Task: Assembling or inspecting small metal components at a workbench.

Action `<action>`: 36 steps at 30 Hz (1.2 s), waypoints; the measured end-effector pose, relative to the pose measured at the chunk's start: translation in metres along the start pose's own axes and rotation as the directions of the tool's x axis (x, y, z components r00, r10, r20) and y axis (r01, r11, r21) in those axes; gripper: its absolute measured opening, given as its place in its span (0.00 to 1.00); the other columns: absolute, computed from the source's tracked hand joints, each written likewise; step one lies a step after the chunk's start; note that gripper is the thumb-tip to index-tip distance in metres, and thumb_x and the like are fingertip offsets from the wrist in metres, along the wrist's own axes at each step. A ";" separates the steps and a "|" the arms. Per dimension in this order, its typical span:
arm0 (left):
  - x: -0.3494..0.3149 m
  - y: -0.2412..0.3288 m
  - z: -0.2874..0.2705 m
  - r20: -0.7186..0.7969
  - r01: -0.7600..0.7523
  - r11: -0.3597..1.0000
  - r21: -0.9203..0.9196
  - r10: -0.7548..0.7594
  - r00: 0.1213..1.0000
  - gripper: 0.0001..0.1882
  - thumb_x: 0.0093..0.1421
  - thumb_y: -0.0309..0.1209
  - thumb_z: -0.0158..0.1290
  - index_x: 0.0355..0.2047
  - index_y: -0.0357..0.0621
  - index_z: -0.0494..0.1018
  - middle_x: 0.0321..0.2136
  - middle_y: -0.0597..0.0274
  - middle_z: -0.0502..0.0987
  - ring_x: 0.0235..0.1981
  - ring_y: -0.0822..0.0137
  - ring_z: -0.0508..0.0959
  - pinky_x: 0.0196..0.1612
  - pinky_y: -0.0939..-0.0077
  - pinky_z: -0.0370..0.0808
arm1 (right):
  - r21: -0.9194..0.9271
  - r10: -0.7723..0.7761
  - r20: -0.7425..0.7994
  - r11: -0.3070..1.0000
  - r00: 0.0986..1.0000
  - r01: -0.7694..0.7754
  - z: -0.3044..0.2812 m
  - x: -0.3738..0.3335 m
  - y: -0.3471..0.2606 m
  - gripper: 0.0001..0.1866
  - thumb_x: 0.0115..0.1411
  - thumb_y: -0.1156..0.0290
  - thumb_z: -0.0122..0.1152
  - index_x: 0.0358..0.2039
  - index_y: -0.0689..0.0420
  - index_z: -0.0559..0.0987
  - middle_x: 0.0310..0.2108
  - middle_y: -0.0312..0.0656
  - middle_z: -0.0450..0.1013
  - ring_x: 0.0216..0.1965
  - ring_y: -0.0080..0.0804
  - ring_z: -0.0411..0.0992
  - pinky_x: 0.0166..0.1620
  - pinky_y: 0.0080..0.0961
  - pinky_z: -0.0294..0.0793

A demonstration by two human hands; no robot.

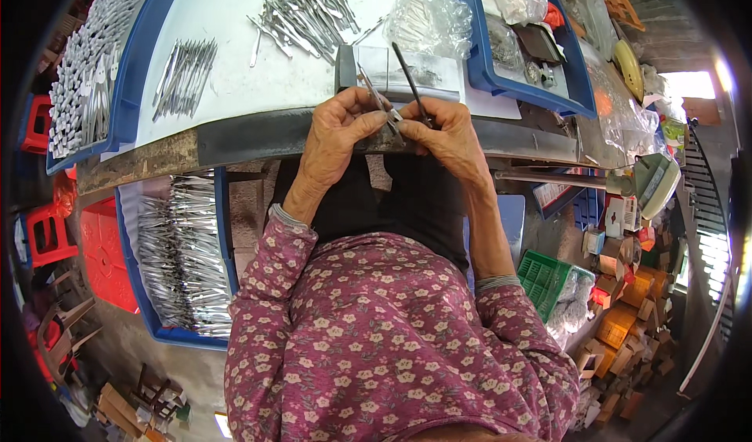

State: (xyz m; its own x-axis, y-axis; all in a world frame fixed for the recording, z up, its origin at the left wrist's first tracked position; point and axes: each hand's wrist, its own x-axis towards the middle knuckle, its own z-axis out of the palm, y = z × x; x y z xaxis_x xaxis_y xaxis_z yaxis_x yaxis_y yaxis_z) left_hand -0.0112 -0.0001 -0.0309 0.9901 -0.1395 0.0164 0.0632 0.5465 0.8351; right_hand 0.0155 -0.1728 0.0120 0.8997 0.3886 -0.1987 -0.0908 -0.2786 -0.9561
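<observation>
In front of my body, over the table's near edge, my left hand [342,133] is closed, its thumb and fingers pinching a pair of slim silver tweezers [371,86]. My right hand [445,133] is closed round a thin dark rod, apparently a file [408,75], which points up and away. Its thumb and fingertip also meet the lower end of the tweezers, close to my left fingertips. Just beyond both hands sits a small dark-edged metal block [435,72]. Farther off lies a loose pile of similar tweezers [305,21], with a neater bunch [184,78] to its left.
A blue tray [129,90] of upright silver pieces stands left on the white tabletop [227,11]. Clear plastic bags [429,23] and another blue tray [509,88] are at right. Below left is a blue crate [168,332] full of tweezers; a lamp [656,184] juts in at right.
</observation>
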 end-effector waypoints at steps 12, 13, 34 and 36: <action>0.001 0.009 0.005 0.037 0.050 0.998 -0.046 -0.048 0.998 0.08 0.57 0.29 0.51 0.35 0.39 0.70 0.28 0.70 0.72 0.28 0.82 0.68 0.34 0.88 0.65 | 0.109 -0.061 -0.071 0.992 0.996 0.068 -0.001 -0.008 -0.031 0.07 0.51 0.74 0.62 0.25 0.62 0.72 0.16 0.30 0.66 0.17 0.13 0.62 0.20 0.11 0.60; 0.001 0.011 0.008 0.039 0.049 0.998 -0.045 -0.047 0.998 0.08 0.57 0.29 0.51 0.35 0.39 0.70 0.28 0.70 0.72 0.28 0.82 0.68 0.34 0.88 0.65 | 0.057 -0.047 -0.058 0.997 0.997 0.051 -0.002 -0.012 -0.038 0.08 0.50 0.75 0.63 0.28 0.63 0.73 0.20 0.33 0.68 0.18 0.15 0.64 0.21 0.12 0.63; -0.035 0.034 0.043 0.171 -0.249 0.630 0.736 0.183 0.968 0.09 0.52 0.20 0.45 0.33 0.33 0.71 0.27 0.52 0.67 0.28 0.53 0.70 0.32 0.66 0.67 | -0.146 -0.258 -0.128 0.960 0.958 0.239 0.010 -0.034 -0.034 0.12 0.49 0.72 0.64 0.31 0.63 0.72 0.19 0.29 0.64 0.20 0.13 0.59 0.22 0.14 0.60; -0.040 0.041 0.044 0.153 -0.239 0.645 0.726 0.187 0.970 0.09 0.51 0.20 0.47 0.34 0.32 0.71 0.26 0.53 0.69 0.27 0.59 0.73 0.31 0.69 0.69 | -0.027 -0.154 -0.142 0.988 0.978 0.151 0.012 -0.039 -0.042 0.14 0.48 0.72 0.65 0.33 0.63 0.72 0.19 0.28 0.65 0.20 0.12 0.60 0.21 0.12 0.60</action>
State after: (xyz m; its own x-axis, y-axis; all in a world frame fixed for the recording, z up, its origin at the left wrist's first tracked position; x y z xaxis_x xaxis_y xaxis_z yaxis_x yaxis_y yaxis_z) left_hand -0.0533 -0.0088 0.0268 0.9535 -0.1591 0.2561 -0.2865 -0.2135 0.9340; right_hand -0.0214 -0.1659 0.0570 0.9545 0.2977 -0.0166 0.0579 -0.2399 -0.9691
